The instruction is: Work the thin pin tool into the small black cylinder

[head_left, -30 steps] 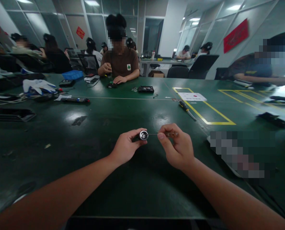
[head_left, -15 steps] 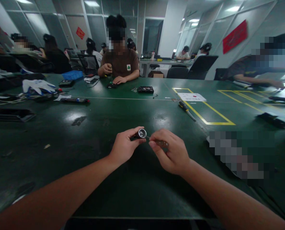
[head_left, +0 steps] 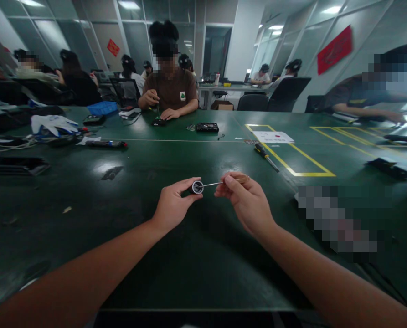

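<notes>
My left hand [head_left: 172, 202] is closed round a small dark cylinder with a silver rim [head_left: 198, 187], its open end turned toward me. Thumb and fingers grip its sides, so most of the body is hidden. In my right hand [head_left: 247, 196] is a thin screwdriver [head_left: 213, 184], pinched by its amber-coloured handle. The metal shaft points left, and its tip sits at or just inside the cylinder's mouth. Both hands are above the green table [head_left: 203, 255].
A yellow-and-black screwdriver [head_left: 266, 157] lies ahead to the right, near a white paper [head_left: 273, 137]. Beyond are a black case [head_left: 207, 127] and a co-worker [head_left: 171, 91]. To the left lie white gloves [head_left: 53, 124], a marker-like pen [head_left: 106, 144] and a blue bin [head_left: 102, 108].
My right hand has shifted right and up, and more of the screwdriver's shaft shows. The shaft now lies nearly level. My left hand and the cylinder have moved slightly left and up.
</notes>
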A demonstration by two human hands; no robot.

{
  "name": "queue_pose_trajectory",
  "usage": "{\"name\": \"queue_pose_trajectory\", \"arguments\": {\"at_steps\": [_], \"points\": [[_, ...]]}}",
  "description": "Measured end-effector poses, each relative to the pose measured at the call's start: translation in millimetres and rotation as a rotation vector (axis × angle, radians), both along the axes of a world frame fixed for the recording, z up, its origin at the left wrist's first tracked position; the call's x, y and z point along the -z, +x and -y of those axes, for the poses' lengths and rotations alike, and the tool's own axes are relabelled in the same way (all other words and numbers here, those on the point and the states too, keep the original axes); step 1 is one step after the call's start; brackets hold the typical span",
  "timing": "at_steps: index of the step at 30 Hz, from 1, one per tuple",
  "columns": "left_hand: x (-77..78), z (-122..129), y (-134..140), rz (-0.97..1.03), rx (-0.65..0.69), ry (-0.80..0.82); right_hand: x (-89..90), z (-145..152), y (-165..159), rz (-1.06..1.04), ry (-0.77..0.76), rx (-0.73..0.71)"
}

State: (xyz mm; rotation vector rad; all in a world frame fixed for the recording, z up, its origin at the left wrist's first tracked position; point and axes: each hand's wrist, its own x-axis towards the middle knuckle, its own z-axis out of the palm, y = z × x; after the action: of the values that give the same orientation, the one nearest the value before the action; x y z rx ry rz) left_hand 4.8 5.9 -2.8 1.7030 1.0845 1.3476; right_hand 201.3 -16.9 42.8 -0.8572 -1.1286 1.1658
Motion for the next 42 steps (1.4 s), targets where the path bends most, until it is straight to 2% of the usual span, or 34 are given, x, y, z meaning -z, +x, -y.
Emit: {"name": "queue_pose_trajectory", "arguments": {"at_steps": [4,7,11,17,26,29,35,42], "points": [[-1.7,-1,-1,-0.041,-0.010,0.036,-4.0,-6,2,-0.157,-0.147,-0.040],[-1.7,-3,-1,-0.073,-0.028,0.076,-6.6,-8,5,-0.204,-0.181,-0.041],[-1.4,-3,0,-0.093,-0.030,0.106,-3.8,-6,7,-0.128,-0.022,0.009],[-3.3,-1,-1,-0.116,-0.027,0.133,-3.7,7,7,0.310,0.234,0.059],[-6.1,0,-1,-0.147,-0.028,0.159,-5.8,9,4,0.374,0.244,0.068],[-6.5,0,-2,-0.153,-0.047,0.156,-1.7,6,4,0.277,0.180,0.044],[-8.8,2,-3,-0.166,-0.045,0.170,5.8,-8,1,-0.164,-0.115,-0.036],[-8.1,-1,-6,-0.178,-0.081,0.215,4.9,-19,10,-0.315,-0.385,-0.160]]}}
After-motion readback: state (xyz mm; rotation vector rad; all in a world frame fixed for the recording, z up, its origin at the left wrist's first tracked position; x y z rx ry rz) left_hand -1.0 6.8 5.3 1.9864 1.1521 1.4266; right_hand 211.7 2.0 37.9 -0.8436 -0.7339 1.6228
